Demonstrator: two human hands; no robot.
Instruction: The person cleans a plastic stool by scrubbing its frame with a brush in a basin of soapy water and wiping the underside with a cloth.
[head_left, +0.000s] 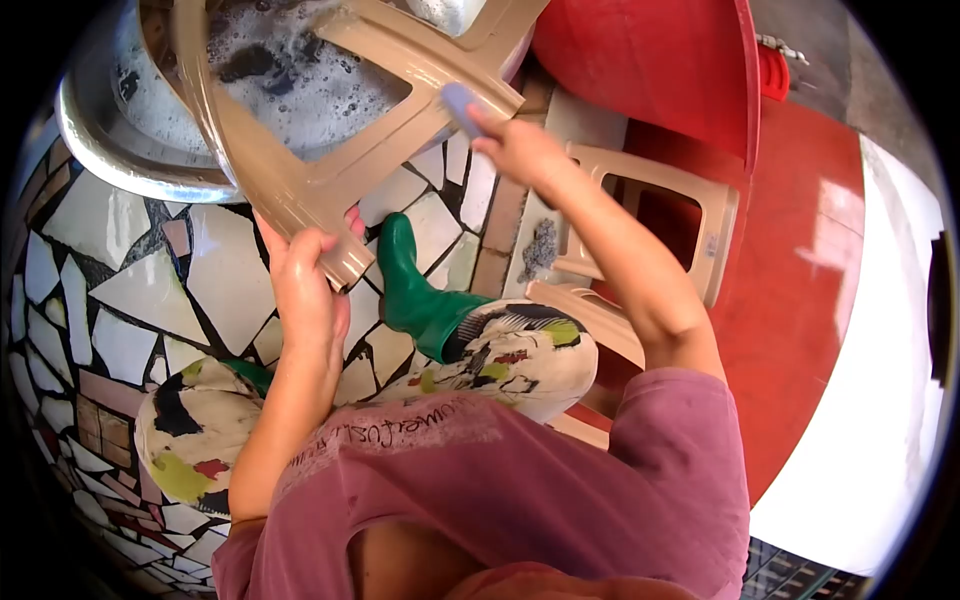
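A wet beige plastic stool [268,175] is tilted over a metal basin [135,165] of soapy water [290,95]. My left hand [303,265] grips the lower end of one of its legs, with the thumb on top and fingertips showing on the far side. In my right hand [520,150] is a bluish-purple brush [462,108], held against the end of another leg. The side of the brush that meets the plastic is hidden.
A second beige stool [715,235] lies right of my legs, beside a grey scouring pad [541,250]. Behind it stands a large red tub [650,60] on red flooring [800,300]. My green boot [400,270] rests on broken-tile paving [225,250].
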